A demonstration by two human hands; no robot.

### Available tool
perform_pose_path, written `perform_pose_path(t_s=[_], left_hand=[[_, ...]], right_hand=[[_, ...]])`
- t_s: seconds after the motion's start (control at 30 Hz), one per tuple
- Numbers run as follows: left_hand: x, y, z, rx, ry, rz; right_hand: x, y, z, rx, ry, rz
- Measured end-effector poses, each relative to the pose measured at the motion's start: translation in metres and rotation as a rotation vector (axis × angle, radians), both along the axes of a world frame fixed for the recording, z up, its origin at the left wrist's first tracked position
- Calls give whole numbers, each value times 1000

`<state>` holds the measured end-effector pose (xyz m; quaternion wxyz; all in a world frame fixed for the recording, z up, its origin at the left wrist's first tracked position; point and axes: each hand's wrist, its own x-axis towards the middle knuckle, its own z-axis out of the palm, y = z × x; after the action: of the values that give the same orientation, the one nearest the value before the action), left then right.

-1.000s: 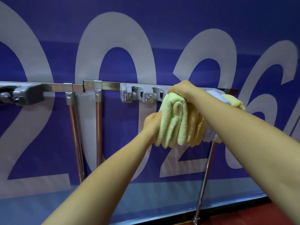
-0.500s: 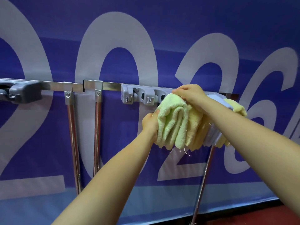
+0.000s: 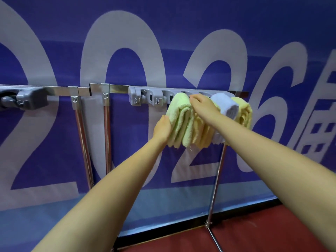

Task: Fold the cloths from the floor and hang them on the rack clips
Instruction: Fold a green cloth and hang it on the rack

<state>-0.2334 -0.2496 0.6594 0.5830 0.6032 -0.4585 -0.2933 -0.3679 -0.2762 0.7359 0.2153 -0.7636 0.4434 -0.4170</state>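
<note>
Your right hand (image 3: 201, 104) has lifted off the green cloth (image 3: 180, 120), fingers loosely curled, gripping nothing; left hand (image 3: 162, 129) steadies it w/ straight fingers. Four cloths on the grey clip strip (image 3: 145, 99); approx. two clips free.

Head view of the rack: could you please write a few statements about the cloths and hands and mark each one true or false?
1. The green cloth hangs at the left end of the row of cloths. True.
2. The left hand is on the white cloth. False: it touches the green cloth's left side.
3. The right hand is at the top of the cloths, by the grey clip strip. True.
4. Every clip on the strip carries a cloth. False: the leftmost clips are bare.
5. The white cloth hangs between yellow cloths. True.
</note>
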Motion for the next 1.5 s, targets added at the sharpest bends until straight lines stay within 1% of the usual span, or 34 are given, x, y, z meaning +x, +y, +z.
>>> perform_pose_path(t_s=[0.07,0.13,0.2,0.23,0.27,0.33,0.47,0.53,0.63,0.67,0.73,0.83,0.9,0.97,1.03,1.1,1.23,1.33,1.4,1.5], left_hand=[[-7,21,8,8,-100,-29],[-13,39,12,-8,-149,-24],[-15,55,14,-32,10,-46],[-15,63,13,-42,115,-23],[-13,70,13,-48,167,5],[-8,85,10,-54,193,48],[4,121,-3,-59,277,80],[10,144,-13,-38,253,107],[21,177,-38,-27,97,106],[25,189,-50,-23,50,102],[33,212,-75,9,15,91],[44,243,-122,94,79,29],[51,262,-160,184,95,6],[61,280,-206,292,102,19],[71,295,-252,401,160,47],[77,308,-295,507,228,91],[86,320,-372,708,250,142],[89,325,-422,814,248,122],[89,327,-449,876,234,107],[90,330,-490,968,195,55]], right_hand=[[-4,11,-6,-22,-2,-38],[-6,24,-11,-42,-51,-92],[-7,37,-16,-65,-147,-110],[-7,46,-19,-75,-190,-107],[-7,56,-22,-64,-234,-92],[0,76,-32,20,-325,-20],[15,117,-67,162,-360,104],[23,135,-87,210,-400,120],[33,159,-118,262,-451,124],[37,167,-131,285,-470,124],[45,183,-158,334,-501,121],[54,204,-206,429,-525,106],[59,217,-245,519,-536,83],[61,230,-288,622,-564,56],[60,241,-332,726,-575,34],[60,253,-375,817,-542,2],[63,268,-447,965,-423,-108],[70,272,-498,1080,-345,-175],[71,275,-530,1140,-249,-204],[66,281,-569,1246,-96,-190]])
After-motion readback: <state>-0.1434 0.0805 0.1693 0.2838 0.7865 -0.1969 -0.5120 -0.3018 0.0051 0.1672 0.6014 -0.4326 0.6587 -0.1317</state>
